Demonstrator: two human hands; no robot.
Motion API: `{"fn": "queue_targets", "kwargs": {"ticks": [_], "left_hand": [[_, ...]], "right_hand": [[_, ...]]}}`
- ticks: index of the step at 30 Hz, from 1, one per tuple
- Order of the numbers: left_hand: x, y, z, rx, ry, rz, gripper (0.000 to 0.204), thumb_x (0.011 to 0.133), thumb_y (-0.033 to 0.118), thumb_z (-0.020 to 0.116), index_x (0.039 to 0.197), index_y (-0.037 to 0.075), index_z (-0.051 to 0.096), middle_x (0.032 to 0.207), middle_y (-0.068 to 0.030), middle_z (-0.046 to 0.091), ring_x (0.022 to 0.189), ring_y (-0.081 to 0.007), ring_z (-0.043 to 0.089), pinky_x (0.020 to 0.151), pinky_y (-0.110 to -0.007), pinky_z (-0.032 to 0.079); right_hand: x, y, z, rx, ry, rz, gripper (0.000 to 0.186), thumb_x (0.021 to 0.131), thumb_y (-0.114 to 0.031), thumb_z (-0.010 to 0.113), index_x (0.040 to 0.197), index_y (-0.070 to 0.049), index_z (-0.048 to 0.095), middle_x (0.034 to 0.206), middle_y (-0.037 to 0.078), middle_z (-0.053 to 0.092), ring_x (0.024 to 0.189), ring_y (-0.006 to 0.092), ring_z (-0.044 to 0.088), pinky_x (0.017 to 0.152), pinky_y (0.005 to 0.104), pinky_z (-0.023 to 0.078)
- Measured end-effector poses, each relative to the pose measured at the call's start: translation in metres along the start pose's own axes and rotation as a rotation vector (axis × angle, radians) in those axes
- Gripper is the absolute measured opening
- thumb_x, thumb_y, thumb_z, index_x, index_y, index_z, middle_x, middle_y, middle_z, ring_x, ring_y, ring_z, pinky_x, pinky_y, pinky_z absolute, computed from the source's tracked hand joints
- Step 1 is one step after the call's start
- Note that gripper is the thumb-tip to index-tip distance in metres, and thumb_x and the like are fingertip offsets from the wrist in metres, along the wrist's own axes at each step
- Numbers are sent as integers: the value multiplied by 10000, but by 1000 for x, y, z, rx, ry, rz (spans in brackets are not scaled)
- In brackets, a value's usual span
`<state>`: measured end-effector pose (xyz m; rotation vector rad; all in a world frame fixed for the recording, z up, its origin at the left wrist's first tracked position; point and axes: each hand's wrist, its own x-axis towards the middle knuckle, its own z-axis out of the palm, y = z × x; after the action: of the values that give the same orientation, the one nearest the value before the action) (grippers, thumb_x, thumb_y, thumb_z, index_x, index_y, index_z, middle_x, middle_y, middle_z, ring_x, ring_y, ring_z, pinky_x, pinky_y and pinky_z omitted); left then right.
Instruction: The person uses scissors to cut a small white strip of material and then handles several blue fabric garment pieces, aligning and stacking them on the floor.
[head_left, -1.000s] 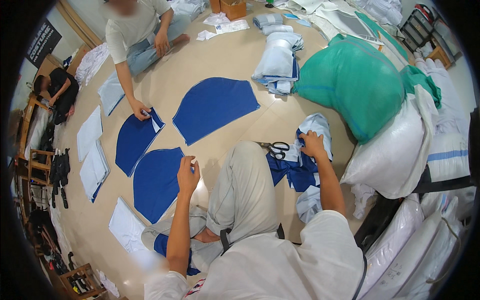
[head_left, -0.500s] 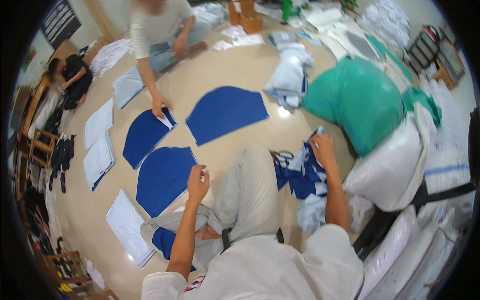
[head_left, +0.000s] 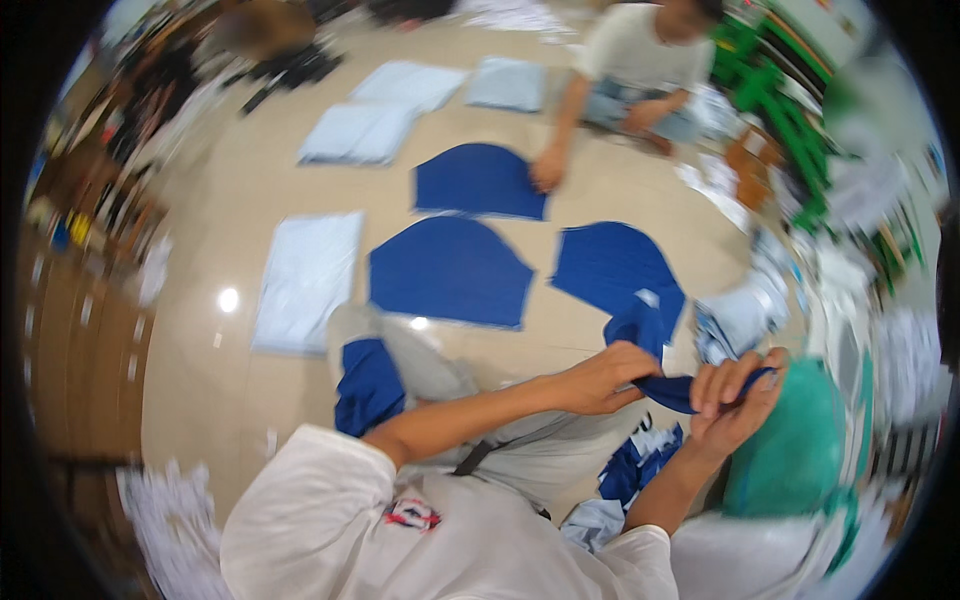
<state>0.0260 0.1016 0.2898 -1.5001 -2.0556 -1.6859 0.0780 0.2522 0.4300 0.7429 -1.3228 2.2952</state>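
Observation:
A dark blue cloth piece [head_left: 672, 392] is stretched between my two hands, above my right knee. My left hand [head_left: 608, 380] pinches one part of it, and my right hand [head_left: 735, 398] grips the other end with bent fingers. A blue fold with a white tip [head_left: 637, 325] shows just beyond my left hand; whether it belongs to the same piece I cannot tell. Past it lies a curved-top blue panel [head_left: 615, 262]. Two similar panels, a near one [head_left: 450, 275] and a far one [head_left: 478, 182], lie left of it. More blue cloth [head_left: 368, 388] rests by my left leg.
A co-worker's hand [head_left: 547, 170] touches the far blue panel. Light blue folded stacks [head_left: 308, 280] lie on the floor to the left and behind. Blue and white scraps [head_left: 640, 465] sit by my right forearm, beside a green sack [head_left: 785, 440]. A light blue bundle [head_left: 742, 315] lies at right.
The view has turned, so the panels appear farther right. My hands, apart before, have come together at the right with blue cloth between them. The right hand has left the scrap pile.

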Motion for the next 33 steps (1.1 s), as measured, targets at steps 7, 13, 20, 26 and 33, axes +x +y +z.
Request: {"fn": "queue_targets", "kwargs": {"ticks": [7, 13, 20, 26, 33], "left_hand": [[-159, 121, -127, -54, 118, -796, 339, 972, 251, 678, 1202, 13, 606, 974, -192, 662, 950, -366, 649, 834, -429, 504], [-336, 132, -153, 703, 401, -1345, 436, 976, 301, 682, 1288, 8, 600, 1253, -201, 624, 1128, -368, 618, 955, -425, 501], [-253, 86, -130, -73, 786, -1071, 461, 919, 148, 719, 1322, -23, 576, 1230, -190, 629, 1043, -330, 651, 906, -428, 524], [-256, -38, -124, 754, 323, -859, 317, 908, 137, 673, 1182, -12, 622, 1187, -157, 632, 1074, -327, 606, 983, -441, 435], [-263, -79, -103, 977, 146, -851, 279, 869, 142, 662, 1103, -9, 641, 1150, -157, 650, 1087, -325, 588, 993, -468, 382]], "right_hand": [[-68, 171, 31, -599, -285, 774, 396, 989, -166, 653, 1344, -71, 504, 1109, 45, 610, 613, 63, 466, 533, 232, 405], [-213, 289, 153, -557, -977, 595, 713, 795, -211, 831, 1415, -108, 495, 1365, 302, 513, 960, 388, 692, 768, 423, 560], [-104, 330, 41, -621, -427, 902, 417, 685, 79, 485, 1043, -46, 658, 837, 47, 609, 730, 166, 617, 627, 328, 485], [107, 312, -181, -1129, -53, 347, 303, 718, 9, 586, 1011, 20, 661, 893, 157, 692, 838, 261, 660, 796, 336, 513], [215, 358, -357, -1283, 372, 486, 262, 757, -73, 671, 1004, -6, 728, 889, 197, 736, 844, 305, 715, 798, 384, 551]]}}
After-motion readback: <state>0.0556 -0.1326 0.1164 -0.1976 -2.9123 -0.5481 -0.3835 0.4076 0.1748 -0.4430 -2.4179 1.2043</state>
